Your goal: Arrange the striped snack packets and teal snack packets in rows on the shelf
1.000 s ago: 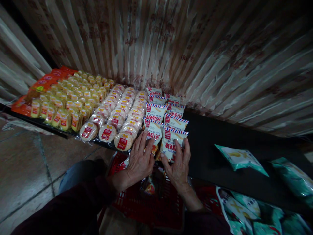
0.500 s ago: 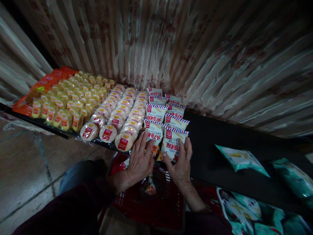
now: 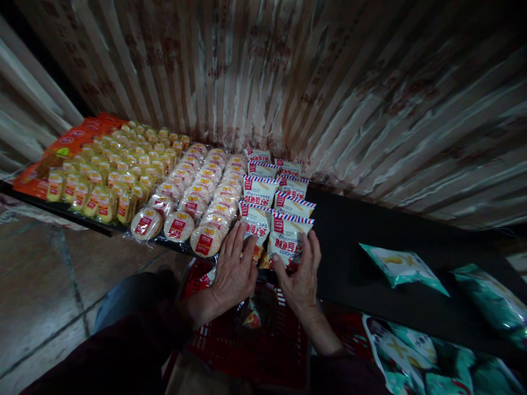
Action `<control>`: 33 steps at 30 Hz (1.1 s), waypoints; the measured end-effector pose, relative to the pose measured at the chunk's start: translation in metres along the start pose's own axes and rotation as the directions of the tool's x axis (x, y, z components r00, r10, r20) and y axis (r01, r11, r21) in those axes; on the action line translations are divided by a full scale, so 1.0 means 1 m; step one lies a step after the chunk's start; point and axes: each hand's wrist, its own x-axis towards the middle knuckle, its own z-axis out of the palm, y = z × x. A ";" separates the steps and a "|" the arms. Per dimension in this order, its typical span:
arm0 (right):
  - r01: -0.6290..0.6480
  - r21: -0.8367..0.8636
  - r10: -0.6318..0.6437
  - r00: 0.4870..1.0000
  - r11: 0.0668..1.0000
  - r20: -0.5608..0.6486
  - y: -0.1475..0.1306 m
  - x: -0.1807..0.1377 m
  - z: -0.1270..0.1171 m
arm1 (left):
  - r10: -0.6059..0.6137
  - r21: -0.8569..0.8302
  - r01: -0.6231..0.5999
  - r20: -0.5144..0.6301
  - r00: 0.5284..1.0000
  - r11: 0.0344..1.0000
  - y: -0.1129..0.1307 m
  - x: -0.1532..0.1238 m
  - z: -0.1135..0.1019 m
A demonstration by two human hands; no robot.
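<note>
Pleated curtain (image 3: 263, 66) rose behind a black shelf (image 3: 346, 236), with a red basket (image 3: 267, 362) below the shelf's near edge. Nearest the person, at that edge, lay the front right squid-and-shrimp snack bag (image 3: 286, 236), its long axis running from the near edge toward the curtain, its top leaning slightly right. The right hand (image 3: 301, 277) was closer to it: thumb at its lower front, fingers along its right side, thumb and fingers apart with the bag's near end between them. How hard they pressed could not be told. The left hand (image 3: 234, 271) lay with loosely spread fingers against the lower left of the front left snack bag (image 3: 253, 222), just beside the rice crackers (image 3: 206, 241), which hemmed it in. Matching bags stood close behind both. Yellow-wrapped cakes (image 3: 102, 203) and orange bags (image 3: 74, 142) filled the left end; well apart rightward lay a green snack bag (image 3: 405, 266).
</note>
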 end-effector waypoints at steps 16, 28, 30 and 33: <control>-0.234 0.071 0.217 0.958 0.970 0.187 0.009 0.002 0.001 | 0.024 -0.003 -0.024 0.015 1.000 1.000 0.001 -0.001 0.004; -0.412 0.254 0.376 0.909 0.875 0.179 0.014 0.010 -0.014 | 0.213 0.038 -0.212 -0.024 0.977 0.976 0.010 -0.001 0.004; -0.480 0.321 0.436 0.877 0.816 0.202 0.014 0.015 -0.015 | 0.242 0.054 -0.240 -0.023 0.970 0.969 0.013 -0.001 0.005; -0.547 0.407 0.506 0.836 0.732 0.213 0.015 0.021 -0.015 | 0.256 0.064 -0.253 -0.045 0.965 0.965 0.015 0.000 0.007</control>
